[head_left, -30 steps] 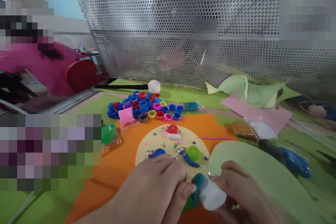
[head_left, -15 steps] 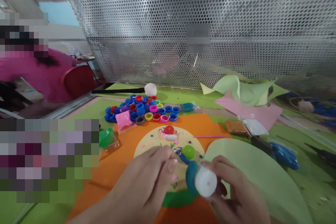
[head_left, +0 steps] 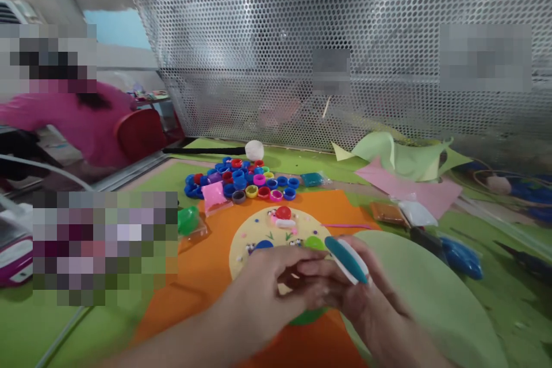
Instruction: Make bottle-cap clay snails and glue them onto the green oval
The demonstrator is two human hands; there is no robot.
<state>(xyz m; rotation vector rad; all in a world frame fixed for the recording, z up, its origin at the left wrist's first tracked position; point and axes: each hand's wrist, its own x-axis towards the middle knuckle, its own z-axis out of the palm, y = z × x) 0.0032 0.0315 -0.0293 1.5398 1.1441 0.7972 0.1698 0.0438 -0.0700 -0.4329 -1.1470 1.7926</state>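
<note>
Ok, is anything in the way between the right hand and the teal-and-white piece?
Nothing visible: the right hand holds the teal-and-white piece directly. The left hand is close by; whether it touches the piece, I cannot tell.

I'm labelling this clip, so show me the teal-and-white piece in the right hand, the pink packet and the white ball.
Teal-and-white piece [head_left: 347,260]: head view, on its teal face.
Pink packet [head_left: 214,196]: head view, middle of its pink filling.
White ball [head_left: 254,150]: head view, centre of its near side.

Perforated metal screen [head_left: 215,63], person in pink [head_left: 97,126], red chair [head_left: 142,133]
</note>
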